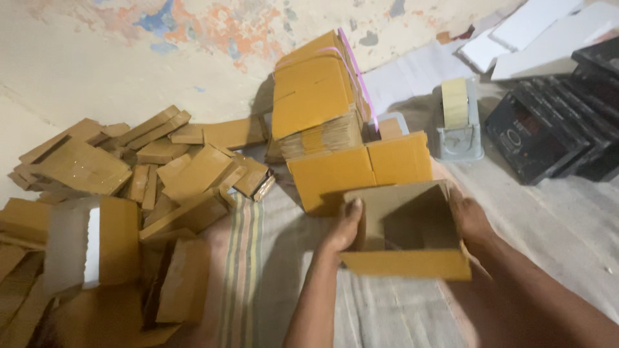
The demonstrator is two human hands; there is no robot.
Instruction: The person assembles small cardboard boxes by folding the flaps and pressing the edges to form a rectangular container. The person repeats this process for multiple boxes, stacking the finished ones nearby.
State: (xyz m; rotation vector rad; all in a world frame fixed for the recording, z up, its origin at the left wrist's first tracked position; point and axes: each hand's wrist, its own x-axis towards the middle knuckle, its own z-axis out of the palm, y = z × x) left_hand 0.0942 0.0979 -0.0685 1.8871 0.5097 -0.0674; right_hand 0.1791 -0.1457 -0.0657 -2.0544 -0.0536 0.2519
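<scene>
A small brown corrugated cardboard box (406, 222), opened up, held above the cloth floor.

The box stood as an open square tube, its hollow inside facing the camera and looking darker than the outside. Its flaps were not folded in: two wide ones stuck up at the far side, side by side, and one long yellow-brown flap hung out at the near bottom edge. The left wall and the right wall were each gripped from the outside.
</scene>
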